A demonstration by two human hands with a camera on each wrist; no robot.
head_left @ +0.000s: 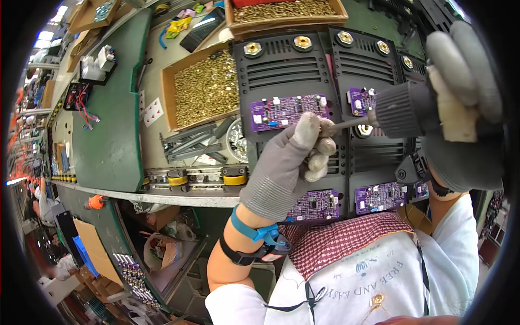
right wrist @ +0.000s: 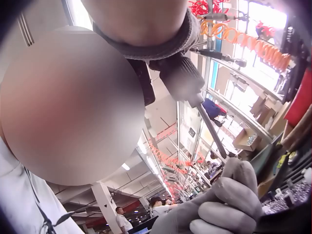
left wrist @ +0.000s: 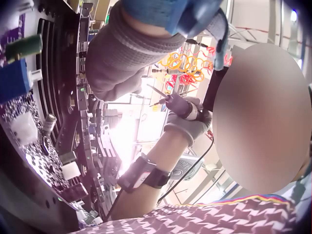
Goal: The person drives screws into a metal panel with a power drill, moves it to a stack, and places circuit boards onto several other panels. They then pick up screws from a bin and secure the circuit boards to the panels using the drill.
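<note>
My right hand (head_left: 457, 67), in a grey glove with pale fingers, grips a dark electric screwdriver (head_left: 401, 111) by its body. The tool lies nearly level, its thin bit (head_left: 352, 123) pointing left over the panels. At the bit's tip, the gloved left hand (head_left: 287, 162) pinches with thumb and forefinger, other fingers curled; whether a small screw is between them I cannot tell. The right wrist view also shows the bit (right wrist: 212, 129) reaching the left fingertips. Beneath the hands are black slotted panels (head_left: 281, 67) bearing purple circuit boards (head_left: 290, 111) and brass-centred hex nuts (head_left: 303, 42).
Left of the panels stands a cardboard box (head_left: 169, 100) of small brass parts, with another box (head_left: 233, 27) behind. Dark metal strips (head_left: 189, 143) and a round dish (head_left: 236, 141) lie nearby. A green mat (head_left: 111, 124) covers the bench's left side; a roller rail (head_left: 203, 177) runs along its edge.
</note>
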